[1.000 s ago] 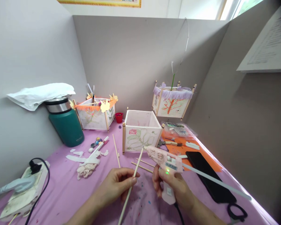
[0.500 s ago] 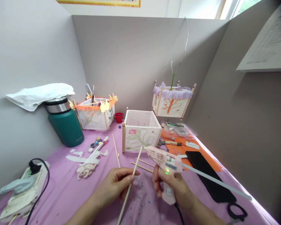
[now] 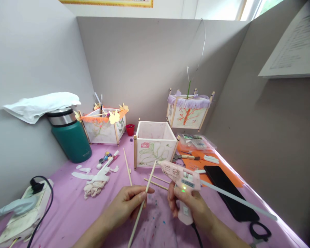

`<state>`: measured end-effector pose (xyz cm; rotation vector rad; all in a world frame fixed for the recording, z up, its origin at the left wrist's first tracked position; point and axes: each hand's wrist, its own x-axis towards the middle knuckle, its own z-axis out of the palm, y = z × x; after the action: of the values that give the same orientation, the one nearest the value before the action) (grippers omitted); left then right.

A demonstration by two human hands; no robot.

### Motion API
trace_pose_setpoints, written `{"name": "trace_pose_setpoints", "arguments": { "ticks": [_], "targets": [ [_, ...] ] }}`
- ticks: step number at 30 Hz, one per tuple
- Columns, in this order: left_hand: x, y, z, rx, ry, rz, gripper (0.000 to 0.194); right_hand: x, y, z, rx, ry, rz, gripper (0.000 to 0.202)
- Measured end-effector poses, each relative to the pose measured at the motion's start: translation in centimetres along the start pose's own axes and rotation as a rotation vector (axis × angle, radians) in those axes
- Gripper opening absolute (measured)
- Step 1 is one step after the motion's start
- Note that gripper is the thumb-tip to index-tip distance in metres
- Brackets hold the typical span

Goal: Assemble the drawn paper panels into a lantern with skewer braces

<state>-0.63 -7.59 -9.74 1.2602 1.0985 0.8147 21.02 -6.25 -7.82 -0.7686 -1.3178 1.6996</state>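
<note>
The left grip (image 3: 130, 202) is pinching, between thumb and fingers, a thin wooden stick (image 3: 136, 219), which is held tilted above the tabletop (image 3: 64, 212). The right grip (image 3: 189, 199) is wrapped around the handle of a pink glue gun (image 3: 181, 174). The nozzle is at the upper end of the stick; whether they touch, I cannot tell. From the back of the gun a long whitish rod (image 3: 237, 197) extends to the right.

The tabletop is covered by a purple cloth, with small spots of paint between the hands. Just beyond them stands a white box (image 3: 155, 153) with a drawn flower. To the right, a black phone (image 3: 231, 193) lies partly over an orange sheet (image 3: 236, 179). To the left there are a green bottle (image 3: 71, 139) and, nearer, a power strip (image 3: 22, 218) with plugs.

Grey panels (image 3: 144, 62) enclose the place on three sides. On the right one, printed paper (image 3: 291, 51) is hanging. Above the back panel one sees a white wall (image 3: 167, 9) and, at right, a bright window (image 3: 265, 8).
</note>
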Motion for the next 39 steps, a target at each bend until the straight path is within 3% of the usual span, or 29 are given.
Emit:
{"name": "trace_pose_setpoints", "arguments": {
  "ticks": [10, 18, 39],
  "targets": [
    [-0.16, 0.24, 0.06, -0.088, -0.025, 0.005, 0.050, -0.13, -0.19, 0.07, -0.028, 0.016, 0.013, 0.038],
    [-0.29, 0.43, -0.09, -0.213, -0.123, 0.018, 0.042, -0.13, 0.16, -0.01, -0.018, 0.013, 0.014, 0.038],
    [-0.35, 0.61, 0.02, -0.276, -0.124, 0.031, 0.035, -0.10, 0.12, 0.05, -0.083, 0.015, -0.001, 0.040]
  ]
}}
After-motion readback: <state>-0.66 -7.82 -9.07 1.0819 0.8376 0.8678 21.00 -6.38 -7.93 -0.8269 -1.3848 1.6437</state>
